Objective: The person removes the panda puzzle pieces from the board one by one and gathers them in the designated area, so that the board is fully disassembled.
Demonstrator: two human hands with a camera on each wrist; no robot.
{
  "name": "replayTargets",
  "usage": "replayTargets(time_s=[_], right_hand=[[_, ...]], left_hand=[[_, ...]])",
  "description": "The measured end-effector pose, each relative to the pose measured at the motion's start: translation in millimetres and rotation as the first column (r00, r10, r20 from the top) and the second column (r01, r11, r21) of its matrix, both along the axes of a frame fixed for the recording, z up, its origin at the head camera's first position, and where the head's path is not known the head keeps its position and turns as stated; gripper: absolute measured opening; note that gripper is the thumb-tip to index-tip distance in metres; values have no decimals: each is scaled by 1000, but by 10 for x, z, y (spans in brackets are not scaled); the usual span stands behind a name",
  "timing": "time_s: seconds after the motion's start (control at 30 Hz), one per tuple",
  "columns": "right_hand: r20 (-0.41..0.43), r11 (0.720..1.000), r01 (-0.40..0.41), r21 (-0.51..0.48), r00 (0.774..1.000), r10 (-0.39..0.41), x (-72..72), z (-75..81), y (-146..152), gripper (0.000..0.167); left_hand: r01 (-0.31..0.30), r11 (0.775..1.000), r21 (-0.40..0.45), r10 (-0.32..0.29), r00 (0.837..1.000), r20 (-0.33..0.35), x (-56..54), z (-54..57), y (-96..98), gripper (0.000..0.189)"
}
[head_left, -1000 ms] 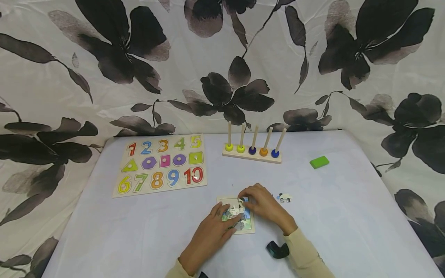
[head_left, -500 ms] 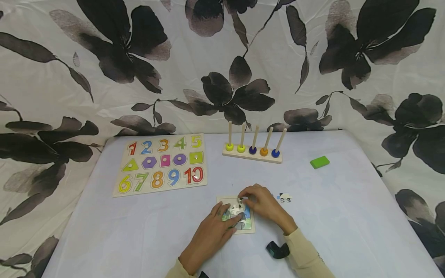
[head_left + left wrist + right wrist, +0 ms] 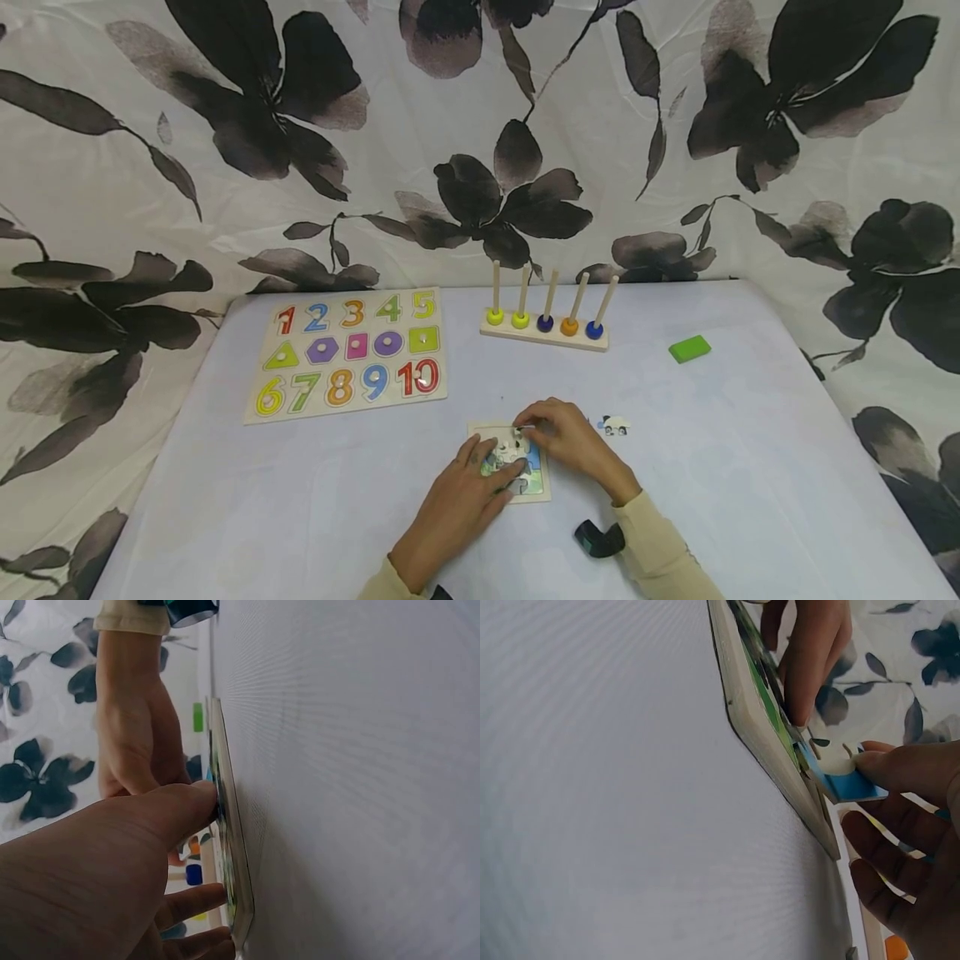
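A small jigsaw puzzle in a pale wooden frame [image 3: 534, 499] lies on the table between the two hands. My left hand [image 3: 456, 500] rests over its left and lower part, fingers spread and fingertips on the picture, hiding some of it. At the upper right corner, my right hand [image 3: 573, 443] pinches a jigsaw piece [image 3: 849, 784] between thumb and fingers. This piece, blue and cream, is tilted up from the board in the right wrist view. Just right of that hand lies another jigsaw piece [image 3: 615, 427] with a black-and-white animal face.
A number and shape board [image 3: 251, 414] lies at the back left. Behind the puzzle stands a wooden peg stand [image 3: 510, 332] with five coloured rings replaced by several rings on its pegs. A green block [image 3: 690, 349] lies at the back right. A floral cloth [image 3: 480, 125] hangs behind the table.
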State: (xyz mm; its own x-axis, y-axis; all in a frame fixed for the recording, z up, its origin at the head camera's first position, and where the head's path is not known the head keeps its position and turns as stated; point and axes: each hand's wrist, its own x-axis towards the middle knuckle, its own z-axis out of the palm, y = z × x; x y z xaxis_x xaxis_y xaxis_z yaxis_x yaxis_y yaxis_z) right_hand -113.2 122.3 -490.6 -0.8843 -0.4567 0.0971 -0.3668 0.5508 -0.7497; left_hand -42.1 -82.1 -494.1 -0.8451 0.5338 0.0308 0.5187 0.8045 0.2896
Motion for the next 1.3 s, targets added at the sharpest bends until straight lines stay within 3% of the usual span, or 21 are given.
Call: replayTargets(time_s=[0.43, 0.93, 1.17, 1.3], right_hand=[[53, 999, 0, -40, 999, 2, 12, -9, 12, 14], [29, 997, -34, -74, 999, 37, 17, 6, 75, 13], [-31, 996, -85, -18, 996, 84, -20, 41, 138, 9], [-9, 992, -128, -20, 992, 128, -47, 85, 157, 8]], left_hand=[[-8, 998, -54, 9, 999, 31, 7, 3, 15, 40], [-4, 999, -49, 5, 1000, 12, 3, 0, 14, 40], [-6, 998, -64, 7, 1000, 15, 2, 5, 14, 40], [-7, 998, -67, 9, 1000, 23, -1, 11, 12, 39]])
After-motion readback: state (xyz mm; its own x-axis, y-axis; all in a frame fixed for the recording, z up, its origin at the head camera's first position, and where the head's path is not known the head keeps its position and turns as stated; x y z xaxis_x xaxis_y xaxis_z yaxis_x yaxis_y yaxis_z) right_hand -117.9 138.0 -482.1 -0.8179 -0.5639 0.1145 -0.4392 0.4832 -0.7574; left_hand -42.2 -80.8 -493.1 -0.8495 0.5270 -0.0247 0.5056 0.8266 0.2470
